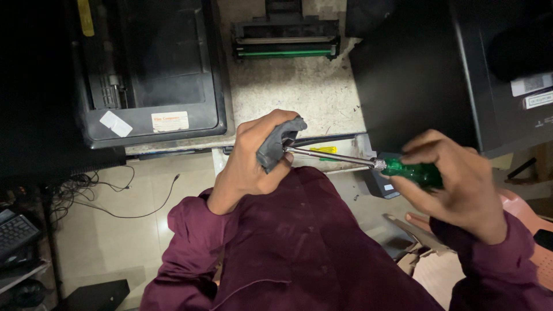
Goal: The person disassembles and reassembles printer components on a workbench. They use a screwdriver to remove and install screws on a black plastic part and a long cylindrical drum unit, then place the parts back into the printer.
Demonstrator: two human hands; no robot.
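Head view, as I read it from my station: left hand [253,155] raised before the chest, fingers [262,124] curled tight around one small dark grey part [278,144]. Right hand [455,175] held level opposite, fingers wrapped over the green handle of one screwdriver [403,169]; its steel shaft runs across to the grey part, tip meeting it just beside the left fingertips. Beyond both sets of fingers lies a pale, speckled bench [305,92]. On it: one toner cartridge [285,41] at the far edge, two black printers [152,75], one either side. Tiled floor [127,230] with loose cables lies below the left wrist.
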